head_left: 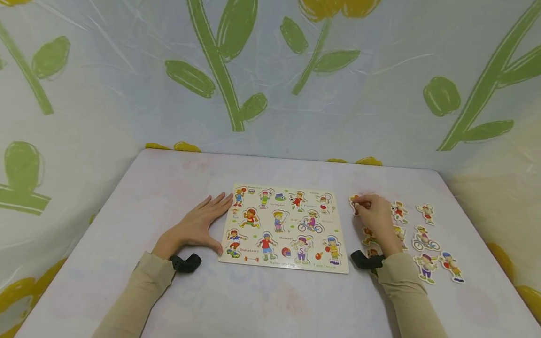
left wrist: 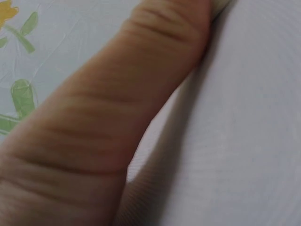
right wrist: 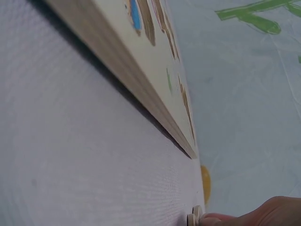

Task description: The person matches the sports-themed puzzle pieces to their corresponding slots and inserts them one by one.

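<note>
- Left hand (head_left: 200, 223) flat with fingers spread wide, fingertips and thumb touching the left edge of a puzzle board (head_left: 262, 224); right hand (head_left: 375, 216) narrowed, thumb and fingers pinching a small puzzle piece (head_left: 352, 202); whether that piece is lifted clear of the tabletop (head_left: 287, 300) cannot be told.
- Board lies between the two hands, its long axis running left to right, the right end slightly nearer the person; the pinched piece is just beyond the board's far right corner, apart from it, so the board lies to that hand's left; the right hand is the nearer one to the piece, whose longer side points roughly away from the person.
- Pinched piece is thin and pale-rimmed, with a bit of orange showing; fingers hide most of its picture.
- Board is a pale, thick-edged rectangle; outlined shapes show children at sports in bright colours, with printed words such as "Skateboard" and "Baseball".
- Loose pieces lie to the right of the board: a football player (head_left: 399, 212), a tennis player (head_left: 425, 214), a cyclist (head_left: 426, 239), a baseball batter (head_left: 427, 268) and a blue-capped figure (head_left: 452, 267); others are partly hidden by the right hand and wrist.
</note>
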A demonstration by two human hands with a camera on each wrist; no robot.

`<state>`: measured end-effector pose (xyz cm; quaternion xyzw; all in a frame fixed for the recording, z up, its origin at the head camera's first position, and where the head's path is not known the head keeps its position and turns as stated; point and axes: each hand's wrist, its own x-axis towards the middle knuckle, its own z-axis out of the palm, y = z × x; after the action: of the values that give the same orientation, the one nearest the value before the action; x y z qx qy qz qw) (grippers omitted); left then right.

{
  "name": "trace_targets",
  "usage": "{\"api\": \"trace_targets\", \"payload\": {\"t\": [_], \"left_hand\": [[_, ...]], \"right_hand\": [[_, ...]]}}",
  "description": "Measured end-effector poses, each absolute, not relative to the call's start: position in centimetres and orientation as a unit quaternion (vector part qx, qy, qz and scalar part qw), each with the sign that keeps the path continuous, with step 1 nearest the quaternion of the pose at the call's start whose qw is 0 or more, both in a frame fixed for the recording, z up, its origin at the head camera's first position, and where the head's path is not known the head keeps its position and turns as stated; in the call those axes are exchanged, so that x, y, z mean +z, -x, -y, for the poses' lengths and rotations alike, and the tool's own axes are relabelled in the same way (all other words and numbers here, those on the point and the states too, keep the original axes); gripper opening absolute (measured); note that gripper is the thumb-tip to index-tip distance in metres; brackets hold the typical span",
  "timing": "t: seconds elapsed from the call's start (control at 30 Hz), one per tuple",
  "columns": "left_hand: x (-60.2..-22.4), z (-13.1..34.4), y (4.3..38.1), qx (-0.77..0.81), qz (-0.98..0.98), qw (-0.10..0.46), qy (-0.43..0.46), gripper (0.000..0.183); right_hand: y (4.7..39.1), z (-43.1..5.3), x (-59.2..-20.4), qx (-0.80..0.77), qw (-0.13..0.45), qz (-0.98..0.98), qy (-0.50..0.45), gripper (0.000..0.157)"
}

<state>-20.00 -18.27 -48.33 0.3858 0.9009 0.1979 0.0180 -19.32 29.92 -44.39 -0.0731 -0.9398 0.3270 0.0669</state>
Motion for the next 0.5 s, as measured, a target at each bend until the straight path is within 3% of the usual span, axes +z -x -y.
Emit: {"api": "trace_targets", "payload": {"t": [0.5], "left_hand": [[-48.4,18.3,20.1,0.192,-0.904,0.028,-0.380,0.147]], "right_hand": [[19.5,-29.5,-43.2,0.327,0.084,0.939,0.061,0.022]]}}
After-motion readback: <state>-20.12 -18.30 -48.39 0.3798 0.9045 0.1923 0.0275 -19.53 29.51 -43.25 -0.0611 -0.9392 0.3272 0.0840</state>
